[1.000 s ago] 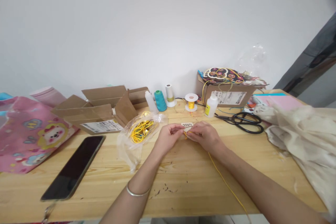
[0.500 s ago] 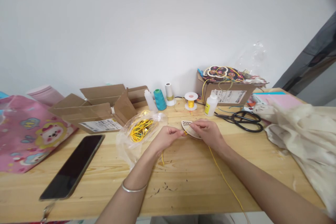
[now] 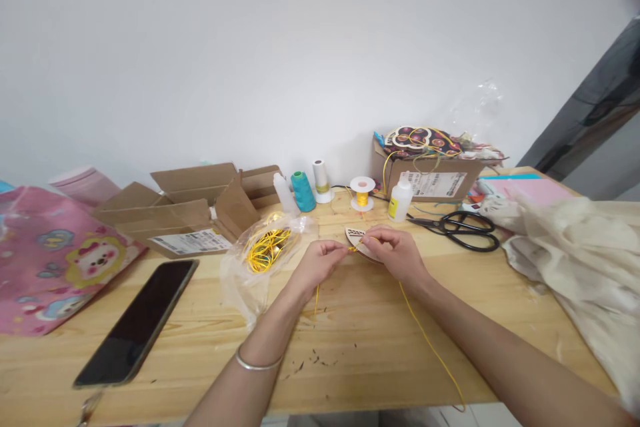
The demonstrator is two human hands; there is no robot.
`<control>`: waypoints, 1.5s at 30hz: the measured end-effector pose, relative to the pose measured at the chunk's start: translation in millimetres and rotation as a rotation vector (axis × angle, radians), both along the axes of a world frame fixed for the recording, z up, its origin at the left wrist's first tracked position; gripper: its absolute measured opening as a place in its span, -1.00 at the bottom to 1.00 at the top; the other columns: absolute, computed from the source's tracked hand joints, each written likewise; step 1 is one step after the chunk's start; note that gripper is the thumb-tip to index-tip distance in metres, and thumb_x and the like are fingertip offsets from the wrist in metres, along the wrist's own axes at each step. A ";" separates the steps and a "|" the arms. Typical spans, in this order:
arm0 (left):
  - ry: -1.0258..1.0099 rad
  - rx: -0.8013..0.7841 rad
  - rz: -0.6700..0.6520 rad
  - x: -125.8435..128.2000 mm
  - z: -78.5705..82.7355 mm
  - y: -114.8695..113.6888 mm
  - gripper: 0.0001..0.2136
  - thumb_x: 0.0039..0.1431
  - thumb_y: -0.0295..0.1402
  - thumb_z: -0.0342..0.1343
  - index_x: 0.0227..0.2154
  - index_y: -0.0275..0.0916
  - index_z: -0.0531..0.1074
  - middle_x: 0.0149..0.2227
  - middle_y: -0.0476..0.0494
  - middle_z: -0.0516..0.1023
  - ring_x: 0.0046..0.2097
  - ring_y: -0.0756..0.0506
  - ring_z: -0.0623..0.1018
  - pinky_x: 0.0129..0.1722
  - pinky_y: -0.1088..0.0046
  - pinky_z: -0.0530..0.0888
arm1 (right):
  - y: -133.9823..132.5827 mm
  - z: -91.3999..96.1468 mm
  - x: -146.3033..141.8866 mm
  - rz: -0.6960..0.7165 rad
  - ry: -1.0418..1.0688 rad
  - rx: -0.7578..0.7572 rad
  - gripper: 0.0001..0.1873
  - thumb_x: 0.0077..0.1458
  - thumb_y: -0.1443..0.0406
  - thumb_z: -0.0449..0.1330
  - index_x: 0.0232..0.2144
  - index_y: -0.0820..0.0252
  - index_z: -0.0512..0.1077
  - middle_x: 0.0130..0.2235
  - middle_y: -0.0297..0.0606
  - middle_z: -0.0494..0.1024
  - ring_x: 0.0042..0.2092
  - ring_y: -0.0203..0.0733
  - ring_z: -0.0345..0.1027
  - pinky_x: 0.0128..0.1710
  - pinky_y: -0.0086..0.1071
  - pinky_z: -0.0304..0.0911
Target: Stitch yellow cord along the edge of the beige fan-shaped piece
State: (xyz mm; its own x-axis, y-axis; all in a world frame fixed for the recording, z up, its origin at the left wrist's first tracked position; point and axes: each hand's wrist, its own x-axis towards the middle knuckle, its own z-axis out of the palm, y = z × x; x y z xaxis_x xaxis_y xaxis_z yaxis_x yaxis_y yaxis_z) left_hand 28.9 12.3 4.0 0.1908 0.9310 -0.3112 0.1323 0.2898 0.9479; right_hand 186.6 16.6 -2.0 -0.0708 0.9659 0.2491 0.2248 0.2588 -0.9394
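Observation:
My left hand [image 3: 323,263] pinches a yellow cord [image 3: 317,300], whose loose end hangs below the fingers. Just right of those fingertips, a small loop or knot in the cord sits at the edge of a pale flat piece with cut-out slots [image 3: 355,233]. My right hand [image 3: 397,252] is closed over that piece, thumb and forefinger pinching cord against its face. From under the right hand a long strand trails down to the table's front edge. Part of the pale piece is hidden by my right fingers.
Black scissors [image 3: 467,230] lie to the right, beside cream cloth [image 3: 575,260]. Behind stand a glue bottle [image 3: 400,199], a yellow cord spool [image 3: 363,195] and a teal thread cone [image 3: 303,192]. Leftward are a plastic bag of cord [image 3: 267,250], an open carton [image 3: 187,230] and a phone [image 3: 137,323].
My right fingers have shifted slightly on the pale piece, and yellow cord now shows at their tips. The hanging strands have swung a little. The view has moved slightly.

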 end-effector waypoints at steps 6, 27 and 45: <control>-0.022 0.025 0.016 0.8 1.2 -0.4 -0.75 -0.19 -0.22 0.14 -0.49 -0.33 0.45 -0.80 0.16 0.11 -0.73 0.17 0.00 -0.71 0.58 -0.10 | -1.0 1.1 -0.4 -0.001 0.002 0.030 -0.82 -0.12 0.25 0.11 -0.59 0.24 0.43 -0.45 -0.26 0.45 -0.35 -0.25 0.29 -0.34 -0.41 0.18; -0.147 -0.019 0.059 2.2 1.8 0.0 -0.74 -0.24 -0.24 0.19 -0.49 -0.32 0.38 -0.80 0.19 0.07 -0.76 0.19 -0.03 -0.74 0.58 -0.19 | 1.7 -2.3 -0.5 -0.056 0.078 -0.008 -0.82 -0.14 0.24 0.12 -0.59 0.25 0.42 -0.47 -0.28 0.45 -0.39 -0.27 0.29 -0.37 -0.41 0.18; -0.154 0.095 0.071 4.3 3.7 -1.5 -0.80 -0.30 -0.29 0.22 -0.56 -0.32 0.46 -0.61 -0.01 0.43 -0.59 0.12 0.29 -0.59 0.62 0.18 | 1.9 -0.2 1.1 -0.098 0.312 -0.060 -0.84 -0.19 0.22 0.18 -0.60 0.21 0.44 -0.48 -0.31 0.46 -0.38 -0.29 0.30 -0.32 -0.39 0.19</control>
